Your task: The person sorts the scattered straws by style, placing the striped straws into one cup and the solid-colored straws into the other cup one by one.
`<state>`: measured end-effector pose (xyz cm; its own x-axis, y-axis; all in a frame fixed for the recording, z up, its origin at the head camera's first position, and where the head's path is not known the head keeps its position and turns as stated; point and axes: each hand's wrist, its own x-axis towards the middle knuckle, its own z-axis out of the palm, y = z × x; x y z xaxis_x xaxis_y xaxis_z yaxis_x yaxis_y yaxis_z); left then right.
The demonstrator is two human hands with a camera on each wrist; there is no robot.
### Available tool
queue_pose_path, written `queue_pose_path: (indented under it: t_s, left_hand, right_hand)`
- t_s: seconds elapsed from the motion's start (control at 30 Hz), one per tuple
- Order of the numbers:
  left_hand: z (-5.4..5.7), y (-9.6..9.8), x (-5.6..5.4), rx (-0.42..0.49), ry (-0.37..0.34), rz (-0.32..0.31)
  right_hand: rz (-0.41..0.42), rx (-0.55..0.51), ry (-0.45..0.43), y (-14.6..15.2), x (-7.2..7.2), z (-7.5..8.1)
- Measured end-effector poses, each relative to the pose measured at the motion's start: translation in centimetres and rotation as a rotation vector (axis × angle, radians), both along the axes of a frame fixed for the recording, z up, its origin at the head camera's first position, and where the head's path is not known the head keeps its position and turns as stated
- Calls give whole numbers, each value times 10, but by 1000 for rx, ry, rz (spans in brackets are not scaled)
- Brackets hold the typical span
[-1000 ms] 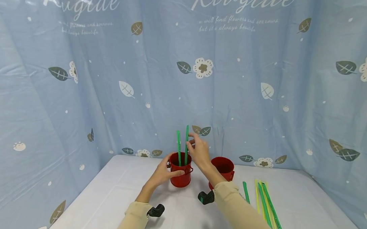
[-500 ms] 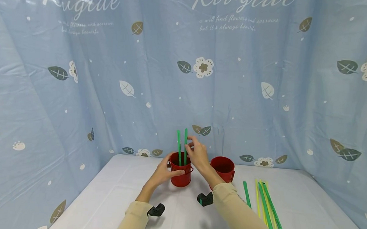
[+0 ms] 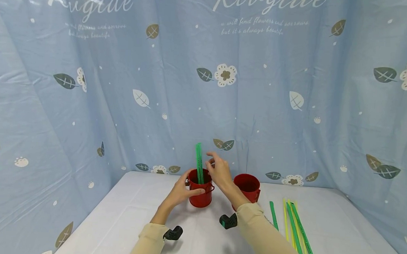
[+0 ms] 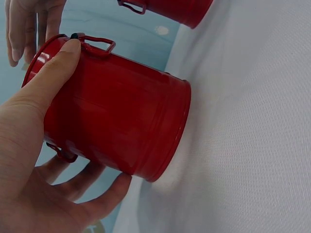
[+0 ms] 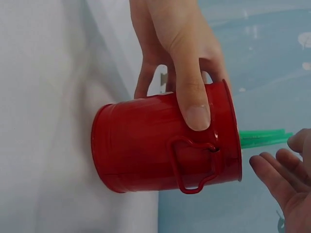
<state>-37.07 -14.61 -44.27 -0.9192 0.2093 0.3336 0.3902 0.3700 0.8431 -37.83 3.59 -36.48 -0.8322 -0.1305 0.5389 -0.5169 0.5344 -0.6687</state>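
Note:
My left hand (image 3: 182,190) grips a red metal bucket (image 3: 201,196) from its left side, thumb across the front and fingers round the back, as the left wrist view also shows. Two green strips (image 3: 200,162) stand together in that bucket, leaning slightly left, their upper parts above the rim. Just right of them my right hand (image 3: 220,170) hovers by the rim with loosely bent fingers and nothing between them. In the right wrist view the green strips (image 5: 262,138) poke out past the rim, apart from the right fingertips (image 5: 265,167).
A second red bucket (image 3: 246,184) stands to the right, partly behind my right forearm. Further right, green strips (image 3: 301,231) and thin yellow strips (image 3: 285,219) lie on the white table (image 3: 341,225). A blue patterned curtain (image 3: 258,106) hangs behind.
The green strip my right hand held upright has been let go and now leans left against the other one. My right hand moved slightly down; my left hand stays on the bucket.

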Motion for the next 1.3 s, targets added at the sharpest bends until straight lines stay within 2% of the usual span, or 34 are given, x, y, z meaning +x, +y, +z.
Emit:
queue_pose_path:
  t_s: [0.13,0.4,0.53,0.73,0.83,1.1,1.3]
  left_hand:
    - [-5,-2,-5,-11,-4,1]
    - [-7,-3,-6,-11,-16,5]
    - [-2,1,1,1,-12,7]
    - [17,4,18,10,3,-26]
    - [22,4,22,15,10,-32]
    - [22,3,21,43,3,-35]
    - [22,3,21,28,3,-40]
  right_hand:
    - [1,14,-1,2,2,2]
    - [1,62,24,4,7,3]
    - [10,85,45,6,10,5]
    - [39,113,98,11,14,6]
    - [47,116,97,14,17,7]
    - [41,144,79,20,26,11]
    - [49,178,68,31,38,14]
